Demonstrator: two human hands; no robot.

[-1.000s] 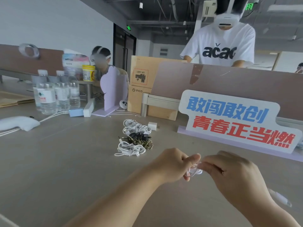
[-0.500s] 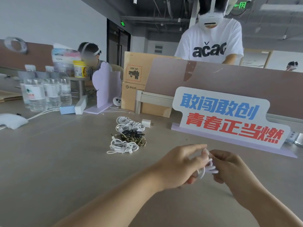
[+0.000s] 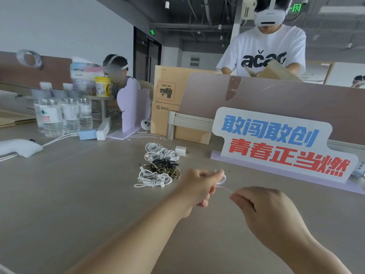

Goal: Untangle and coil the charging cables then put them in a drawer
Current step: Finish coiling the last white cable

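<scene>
Holding both hands low in the frame, over the table (image 3: 79,204). Gripping a small white loop of cable (image 3: 223,179) with the left hand (image 3: 199,186), lower centre, fingers curled around it. Pinching the same cable's loose strand with the right hand (image 3: 272,212), just right of and below the left, fingers curled in, the pinch itself mostly hidden behind the knuckles. Stretching the strand, thin and blurred, across the short gap between the two hands, clear of the tabletop.

Looking just beyond the left hand, at frame centre, to a pile of coiled cables lying on the table: a white coil (image 3: 152,179) nearest, a black-and-camouflage bundle (image 3: 166,168) touching it behind, more white coils (image 3: 161,152) behind that. Finding a white plug (image 3: 180,150) just right of the farthest coils.

Moving farther back: a sign (image 3: 276,143) with blue and red characters standing at right, bottles (image 3: 57,113) grouped at left, boxes (image 3: 167,91) stacked at upper centre behind the pile. Ending at upper right on a person (image 3: 264,48) in a white T-shirt, handling cardboard.
</scene>
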